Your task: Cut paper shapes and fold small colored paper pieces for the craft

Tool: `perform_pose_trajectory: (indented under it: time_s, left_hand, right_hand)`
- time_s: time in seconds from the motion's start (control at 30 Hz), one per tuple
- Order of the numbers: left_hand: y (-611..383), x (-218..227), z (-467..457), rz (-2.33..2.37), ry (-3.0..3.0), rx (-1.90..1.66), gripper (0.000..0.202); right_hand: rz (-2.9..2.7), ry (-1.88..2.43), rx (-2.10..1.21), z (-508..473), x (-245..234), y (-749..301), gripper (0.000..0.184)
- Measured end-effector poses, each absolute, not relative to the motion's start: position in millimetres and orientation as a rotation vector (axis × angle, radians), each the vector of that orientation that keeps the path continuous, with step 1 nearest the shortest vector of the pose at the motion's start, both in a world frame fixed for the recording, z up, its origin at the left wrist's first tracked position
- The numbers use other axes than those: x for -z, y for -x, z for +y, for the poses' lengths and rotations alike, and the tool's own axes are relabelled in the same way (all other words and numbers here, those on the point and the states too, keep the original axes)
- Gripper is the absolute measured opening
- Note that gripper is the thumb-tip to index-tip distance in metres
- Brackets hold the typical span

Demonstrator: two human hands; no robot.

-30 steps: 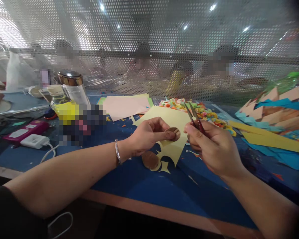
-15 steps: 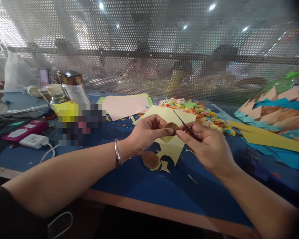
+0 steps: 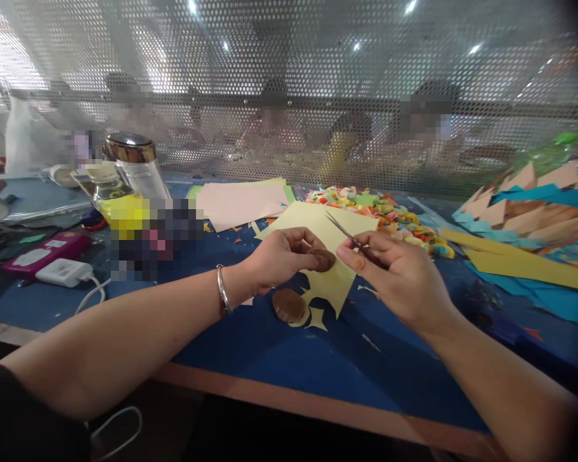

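Note:
My left hand (image 3: 284, 260), with a silver bangle (image 3: 222, 289) at its wrist, pinches a small round brown disc (image 3: 325, 260) partly covered by the fingers. In my right hand (image 3: 399, 273) is a pair of small scissors (image 3: 340, 228), blades pointing up and to the left. The handles are mostly hidden by the fingers. Under both hands lies pale yellow paper (image 3: 325, 221) with curved cut-outs along its near edge. Another brown disc (image 3: 289, 305) rests on the blue table, overlapping a pale yellow round piece. Beside it is a four-pointed yellow scrap (image 3: 317, 319).
Behind the paper is a heap of colourful paper pieces (image 3: 366, 202). Pink sheets (image 3: 241, 204) lie to its left, pointed folded paper (image 3: 525, 215) to the right. Bottles (image 3: 139, 173) and a magenta box (image 3: 48, 251) stand left. A perforated metal screen (image 3: 289, 147) closes off the back.
The disc in my left hand has tilted and shows less of its face. The scissors have shifted slightly left, away from the disc's edge. A slight camera shift shows too.

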State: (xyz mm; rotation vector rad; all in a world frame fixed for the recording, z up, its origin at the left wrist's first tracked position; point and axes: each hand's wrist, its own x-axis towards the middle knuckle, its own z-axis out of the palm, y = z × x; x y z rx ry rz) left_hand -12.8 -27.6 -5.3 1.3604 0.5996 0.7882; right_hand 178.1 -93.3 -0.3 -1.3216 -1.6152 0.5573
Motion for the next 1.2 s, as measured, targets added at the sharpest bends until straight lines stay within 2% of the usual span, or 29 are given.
perform_pose_trajectory:
  time_s: [0.2,0.4,0.53,0.73,0.87,1.2]
  left_hand:
    - [10,4,-30,0.540,-1.348,-0.850,0.025]
    - [12,4,-29,0.638,-1.480,-0.708,0.018]
    - [12,7,-27,0.661,-1.522,-0.689,0.017]
    - [12,6,-23,0.734,-1.277,-0.902,0.023]
    - [13,3,-17,0.867,-1.119,-0.984,0.024]
    - [9,0,-17,0.681,-0.831,-1.098,0.029]
  right_hand:
    - [-1.673,1.362,-0.496,-93,0,-179,0.037]
    - [-1.751,1.400,-0.485,-94,3,-178,0.031]
    - [-1.712,1.369,-0.504,-97,-1,-176,0.036]
    - [-1.498,1.306,-0.652,-97,1,-181,0.054]
    - [-1.462,1.292,-0.710,-94,8,-186,0.050]
    - [-1.449,1.302,-0.819,-93,7,-182,0.052]
